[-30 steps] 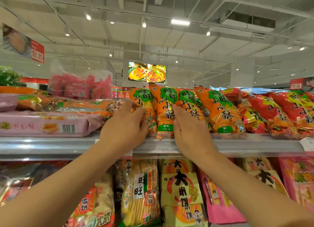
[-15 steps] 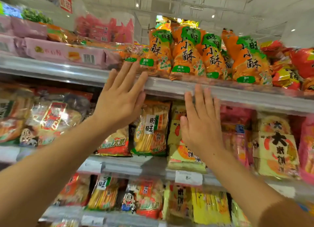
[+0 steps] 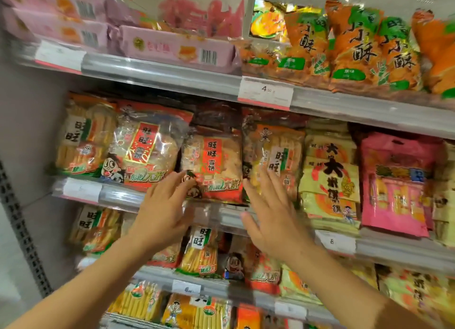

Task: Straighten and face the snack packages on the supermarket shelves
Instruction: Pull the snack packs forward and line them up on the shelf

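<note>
4 shelf levels faced us, each edged with a grey rail (image 3: 160,73) and packed with snack bags. The top level carried the biggest items: long pink boxes (image 3: 172,49) lying flat on the left and a row of upright orange bags (image 3: 354,52) on the right, with a white price tag (image 3: 266,92) clipped to the rail below them.

On the 2nd level, from the left, we saw a bag of yellow rice sticks (image 3: 83,141), a large clear bag with a red label (image 3: 147,149), a smaller red-labelled rice cracker bag (image 3: 214,166) set slightly further back, another rice stick bag (image 3: 275,156), a stack of yellow packages (image 3: 330,171) and a pink bag (image 3: 396,183). The large clear bag leaned a little to the right, its corner overlapping the smaller one.

Our 2 hands reached toward the smaller red-labelled bag, 1 on each side of it. Our left hand (image 3: 165,213) had its fingers spread and relaxed, the fingertips at the bag's lower left corner; motion blur kept us from telling whether they touched it. Our right hand (image 3: 273,220) was also spread flat, fingers straight, its fingertips over the lower edge of the neighbouring rice stick bag, holding nothing.

Lower levels held more rice stick bags (image 3: 199,252) and smaller price tags (image 3: 187,289).
</note>
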